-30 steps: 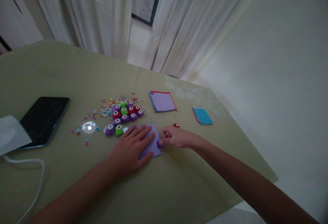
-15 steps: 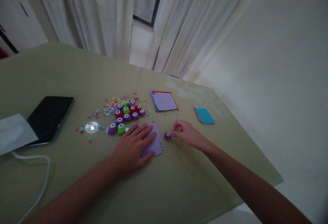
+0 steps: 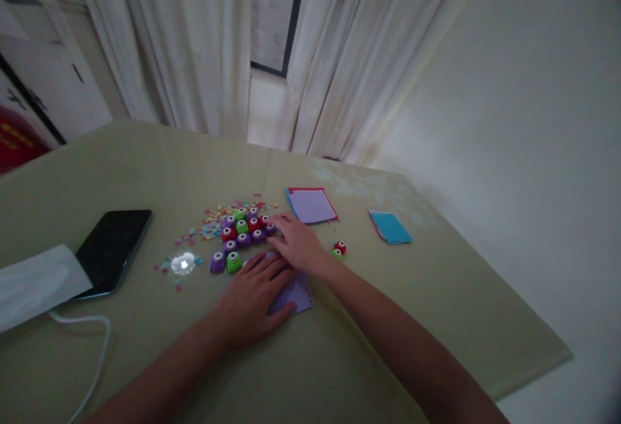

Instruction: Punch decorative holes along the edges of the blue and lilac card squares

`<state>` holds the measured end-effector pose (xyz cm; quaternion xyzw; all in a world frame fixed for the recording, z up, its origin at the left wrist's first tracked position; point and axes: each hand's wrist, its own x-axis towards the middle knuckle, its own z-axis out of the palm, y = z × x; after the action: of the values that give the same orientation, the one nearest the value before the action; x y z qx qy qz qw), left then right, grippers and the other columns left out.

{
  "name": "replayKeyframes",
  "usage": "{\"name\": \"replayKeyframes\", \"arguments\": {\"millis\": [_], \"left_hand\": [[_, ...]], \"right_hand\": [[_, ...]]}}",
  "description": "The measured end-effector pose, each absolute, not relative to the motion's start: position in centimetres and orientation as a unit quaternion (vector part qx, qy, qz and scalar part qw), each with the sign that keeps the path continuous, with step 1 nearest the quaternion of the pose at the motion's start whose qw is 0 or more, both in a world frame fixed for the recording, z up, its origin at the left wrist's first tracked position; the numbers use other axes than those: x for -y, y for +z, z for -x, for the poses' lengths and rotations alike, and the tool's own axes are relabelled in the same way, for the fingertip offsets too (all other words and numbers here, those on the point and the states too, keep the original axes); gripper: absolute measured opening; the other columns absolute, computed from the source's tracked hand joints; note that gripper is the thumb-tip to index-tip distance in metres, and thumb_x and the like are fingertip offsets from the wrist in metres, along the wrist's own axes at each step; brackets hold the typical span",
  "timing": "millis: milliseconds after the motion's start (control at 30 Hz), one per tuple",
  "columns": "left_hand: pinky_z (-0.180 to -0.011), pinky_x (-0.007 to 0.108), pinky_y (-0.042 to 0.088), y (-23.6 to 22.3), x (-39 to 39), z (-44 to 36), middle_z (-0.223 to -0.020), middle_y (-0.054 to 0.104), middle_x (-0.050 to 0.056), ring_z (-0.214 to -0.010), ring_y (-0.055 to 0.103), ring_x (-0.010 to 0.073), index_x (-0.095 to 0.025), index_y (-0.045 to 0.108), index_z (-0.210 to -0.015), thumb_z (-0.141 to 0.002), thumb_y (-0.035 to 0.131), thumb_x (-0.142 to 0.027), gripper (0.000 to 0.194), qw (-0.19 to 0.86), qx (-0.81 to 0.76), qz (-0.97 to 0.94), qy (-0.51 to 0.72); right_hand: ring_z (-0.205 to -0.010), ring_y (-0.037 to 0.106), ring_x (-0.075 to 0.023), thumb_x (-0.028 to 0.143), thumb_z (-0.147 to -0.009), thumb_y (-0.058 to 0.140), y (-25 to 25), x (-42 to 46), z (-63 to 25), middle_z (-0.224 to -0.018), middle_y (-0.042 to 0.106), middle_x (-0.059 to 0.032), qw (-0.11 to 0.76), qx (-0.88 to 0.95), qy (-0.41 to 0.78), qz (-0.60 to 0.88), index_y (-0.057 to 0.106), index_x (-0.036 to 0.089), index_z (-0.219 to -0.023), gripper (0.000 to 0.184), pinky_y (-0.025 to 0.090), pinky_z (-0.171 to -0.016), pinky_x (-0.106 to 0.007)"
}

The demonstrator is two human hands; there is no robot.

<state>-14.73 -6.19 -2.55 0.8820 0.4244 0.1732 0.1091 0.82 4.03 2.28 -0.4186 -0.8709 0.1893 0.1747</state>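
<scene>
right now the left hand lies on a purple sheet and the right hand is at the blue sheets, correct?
Not quite: in the head view, the right hand is at the cluster of eye-topped pieces, not the blue sheets. The left hand does lie on a purple sheet.

Over at the far left edge, yellow marks [image 3: 13,131] are being picked up on a red object [image 3: 22,151], cut off by the border and badly blurred. Whether letters are formed by them cannot be told, and nothing is spelled out clearly. No text, label, brand, number or sign can be read there, or anywhere else in view.
</scene>
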Motion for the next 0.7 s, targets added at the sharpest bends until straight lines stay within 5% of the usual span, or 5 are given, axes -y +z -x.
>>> {"name": "replayKeyframes", "arguments": {"millis": [333, 533, 700], "left_hand": [[-0.129, 0.056, 0.033, -3.5, 6.1, 15.0, -0.171, 0.044, 0.005, -0.155, 0.046, 0.0305, -0.027, 0.047, -0.163, -0.105, 0.053, -0.053, 0.064, 0.087, -0.422, -0.888, 0.159], [-0.129, 0.052, 0.032, -3.9, 6.2, 15.2, -0.173, 0.041, 0.001, -0.156, 0.044, 0.0275, -0.029, 0.043, -0.165, -0.108, 0.051, -0.053, 0.062, 0.053, -0.415, -0.891, 0.177], [-0.13, 0.05, 0.033, -3.9, 6.5, 15.4, -0.173, 0.04, 0.001, -0.155, 0.045, 0.0264, -0.029, 0.039, -0.167, -0.108, 0.053, -0.052, 0.065, 0.028, -0.415, -0.891, 0.181]], "right_hand": [[-0.113, 0.067, -0.0286, 0.012, -0.1, 0.066, 1.7, -0.1, -6.5, -0.118, 0.072, -0.0127, 0.145, 0.846, 0.083, 0.507, 0.074, 0.018, -0.12, 0.022, 0.054, -0.101, -0.041], [-0.094, 0.066, -0.0212, 0.008, -0.092, 0.068, 1.6, 3.9, -10.7, -0.105, 0.069, -0.0072, 0.314, 0.832, 0.147, 0.434, 0.067, 0.019, -0.116, 0.026, 0.056, -0.085, -0.031], [-0.088, 0.064, -0.0194, 0.004, -0.088, 0.067, 2.2, 3.7, -11.2, -0.1, 0.066, -0.0049, 0.253, 0.837, 0.208, 0.439, 0.066, 0.02, -0.108, 0.025, 0.052, -0.08, -0.029]]}}
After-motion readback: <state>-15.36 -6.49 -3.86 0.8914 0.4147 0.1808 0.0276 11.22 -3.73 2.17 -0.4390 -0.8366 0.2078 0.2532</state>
